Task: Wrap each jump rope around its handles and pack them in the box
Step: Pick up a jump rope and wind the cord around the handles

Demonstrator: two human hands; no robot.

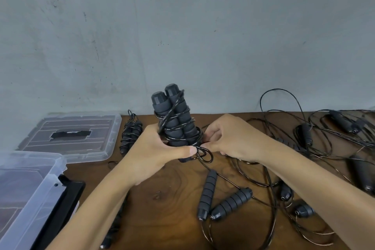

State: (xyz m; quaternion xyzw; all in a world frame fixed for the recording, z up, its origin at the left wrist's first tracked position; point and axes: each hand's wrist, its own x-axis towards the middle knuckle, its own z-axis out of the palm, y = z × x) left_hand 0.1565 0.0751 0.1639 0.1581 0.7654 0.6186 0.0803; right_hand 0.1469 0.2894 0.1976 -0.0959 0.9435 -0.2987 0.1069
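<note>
My left hand (150, 152) grips a pair of black foam jump rope handles (175, 115) held upright side by side, with black cord wound round them in several turns. My right hand (227, 138) pinches the loose end of that cord (205, 153) at the base of the bundle, where it forms a small loop. A wrapped jump rope (129, 132) lies on the wooden table (166, 195) to the left of the bundle. The clear plastic box (26, 186) stands at the lower left.
The clear box lid (79, 134) lies flat at the back left. Two loose handles (221, 201) lie in front of my hands. Several unwrapped ropes (316, 134) with tangled cords cover the right side of the table. A grey wall stands behind.
</note>
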